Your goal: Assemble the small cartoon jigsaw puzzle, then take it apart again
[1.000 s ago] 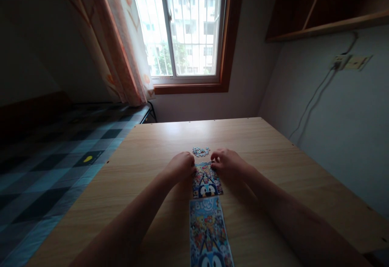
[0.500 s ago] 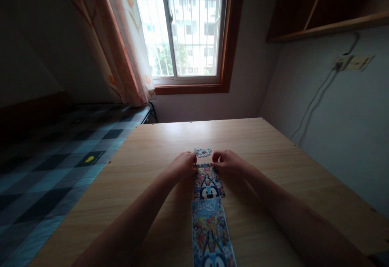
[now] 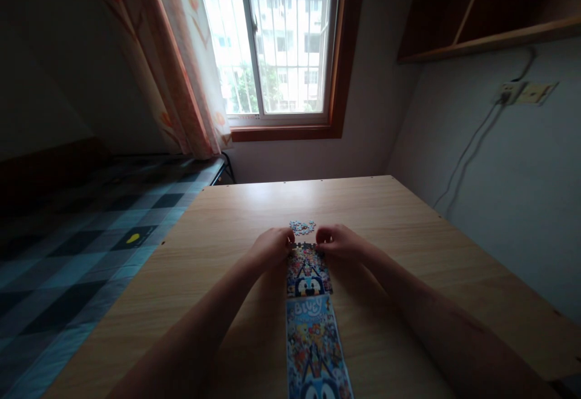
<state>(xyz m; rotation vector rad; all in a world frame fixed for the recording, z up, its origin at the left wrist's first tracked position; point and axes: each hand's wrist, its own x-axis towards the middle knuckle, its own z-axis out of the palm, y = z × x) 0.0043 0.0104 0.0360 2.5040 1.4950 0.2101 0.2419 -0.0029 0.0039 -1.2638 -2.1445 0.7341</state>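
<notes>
Blue and black checks across a bed [image 3: 86,278] at far left, with a yellow mark [image 3: 133,238] on a dark patch near its edge. Next, an orange-and-cream curtain [image 3: 177,66] with a floral print, hanging at the left of a barred window [image 3: 293,42]. Below, pale wood grain on a broad bench [image 3: 218,217], stretching from beside the bed to the wall [image 3: 440,120] at right.

On it, a left hand [image 3: 272,246], fingers curled and bunched at the far left corner of a partly built jigsaw puzzle [image 3: 308,272]; impossible to tell whether closed on a piece. At centre, the puzzle flat on the bench between both hands, picture upright to the person, a blue dog's pointed ears aimed toward the window, far edge jagged with open tabs; long axis hard to judge at this angle. Just beyond, loose pieces [image 3: 302,227] in a small cluster. At the puzzle's near edge, touching or nearly so, a printed "Bluey" sheet [image 3: 315,338] with a similar picture, long axis running from the person toward the window.

At the puzzle's far right corner, a right hand [image 3: 338,241], thumb and fingers curled toward each other, gap narrow, hold on any piece unclear. Farther right, a cord [image 3: 465,148] hanging from a socket [image 3: 511,92]; above, a wooden shelf unit [image 3: 499,40], compartments split by a divider, contents lost in shadow.
</notes>
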